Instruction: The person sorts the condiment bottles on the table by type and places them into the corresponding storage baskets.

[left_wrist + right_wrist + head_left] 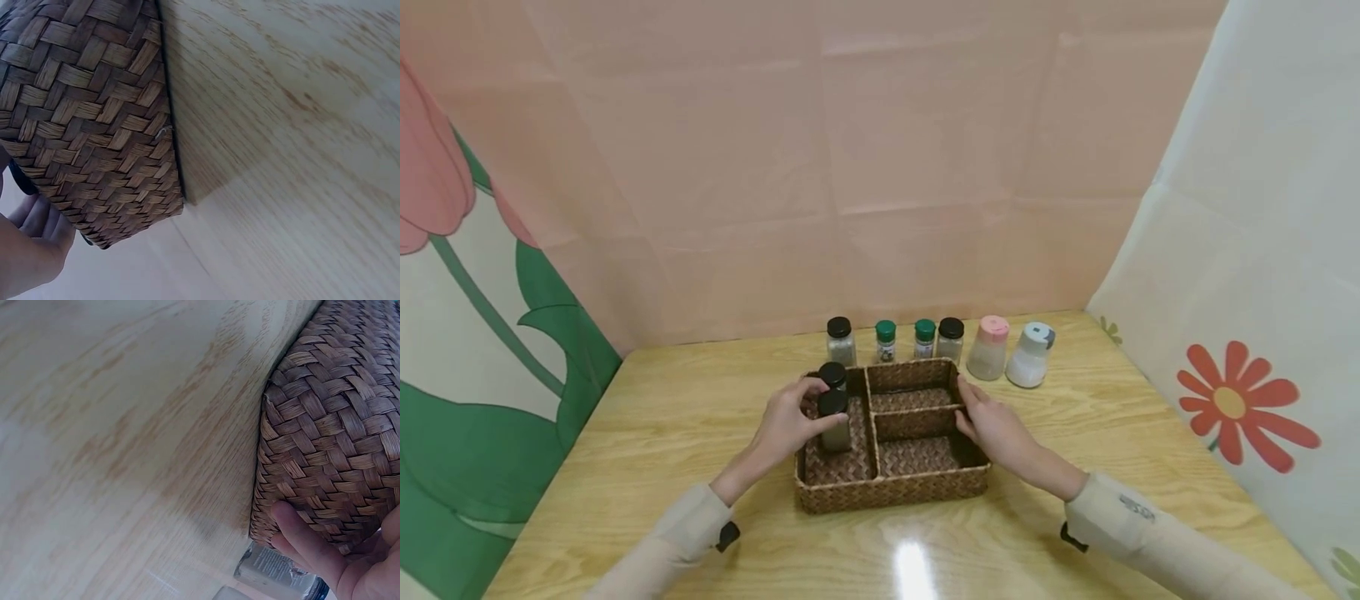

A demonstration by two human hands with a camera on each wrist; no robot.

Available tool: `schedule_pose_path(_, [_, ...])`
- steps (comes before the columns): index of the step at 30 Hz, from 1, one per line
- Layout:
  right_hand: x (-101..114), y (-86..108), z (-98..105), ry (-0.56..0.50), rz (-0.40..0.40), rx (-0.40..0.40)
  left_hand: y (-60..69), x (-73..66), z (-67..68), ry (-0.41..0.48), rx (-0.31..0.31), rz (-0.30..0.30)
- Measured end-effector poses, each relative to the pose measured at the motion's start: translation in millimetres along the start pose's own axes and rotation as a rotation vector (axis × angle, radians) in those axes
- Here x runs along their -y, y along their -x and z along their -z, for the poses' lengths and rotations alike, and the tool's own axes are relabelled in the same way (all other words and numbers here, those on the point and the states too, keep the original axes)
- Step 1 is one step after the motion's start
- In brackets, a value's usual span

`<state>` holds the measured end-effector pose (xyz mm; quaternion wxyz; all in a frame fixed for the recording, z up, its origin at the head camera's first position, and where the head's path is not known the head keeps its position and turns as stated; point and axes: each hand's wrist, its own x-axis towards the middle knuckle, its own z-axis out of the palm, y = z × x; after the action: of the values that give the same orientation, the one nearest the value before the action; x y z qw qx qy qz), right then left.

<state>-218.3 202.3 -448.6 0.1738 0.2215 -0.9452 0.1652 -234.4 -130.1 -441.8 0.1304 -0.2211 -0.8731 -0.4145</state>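
A brown woven basket [895, 485] with three compartments sits on the table. Inside its long left compartment stand two black-lidded jars, one behind the other. My left hand [781, 423] reaches over the left rim, with thumb and fingers around the top of the front jar [835, 435]; the rear jar [832, 375] is just beyond it. At the opposite side, my right hand [1000, 429] grips the right wall, some fingers inside and others against the outer weave [331, 425]. Both right compartments hold nothing. The left wrist view shows mostly the basket's outer wall [94, 112].
Behind the basket stands a row: a black-lidded jar [840, 343], two green-lidded jars [886, 342], another black-lidded jar [951, 337], a pink-topped shaker [988, 350] and a white-filled shaker [1030, 358]. A pink cloth backdrop [865, 183] hangs behind the table [700, 392].
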Motion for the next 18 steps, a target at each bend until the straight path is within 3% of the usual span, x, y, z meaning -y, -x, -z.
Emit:
schedule_pose_path(10, [-1.7,0.1,-0.5,0.002,-0.004,0.013,-2.1,-2.0,-2.8,0.040,0.049,0.030])
schedule_pose_path(18, [-2.2,-0.8,-1.2,0.002,0.000,0.007,-4.4,-1.6,-2.1,0.038,0.065,0.016])
